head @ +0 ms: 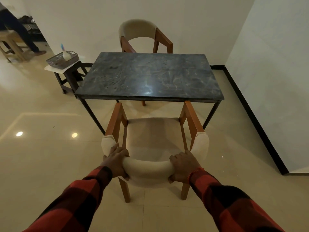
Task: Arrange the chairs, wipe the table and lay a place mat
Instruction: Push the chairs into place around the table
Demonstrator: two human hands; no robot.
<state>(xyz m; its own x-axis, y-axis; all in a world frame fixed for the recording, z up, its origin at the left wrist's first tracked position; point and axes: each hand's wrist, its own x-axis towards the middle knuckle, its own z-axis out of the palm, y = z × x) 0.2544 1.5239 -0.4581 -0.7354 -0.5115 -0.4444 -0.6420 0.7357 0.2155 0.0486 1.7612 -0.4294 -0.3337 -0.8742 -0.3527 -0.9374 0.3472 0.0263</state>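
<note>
Chair, near, cream-cushioned with wooden arms, front tucked at the near edge of the dark marble table, its curved backrest gripped by left hand and right hand; second chair at far side.

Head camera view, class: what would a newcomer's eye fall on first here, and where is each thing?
First, the left hand and right hand gripping the cream padded backrest of the near chair, at bottom centre. Beyond it stands the dark marble table, with a second chair at its far side against the wall.
</note>
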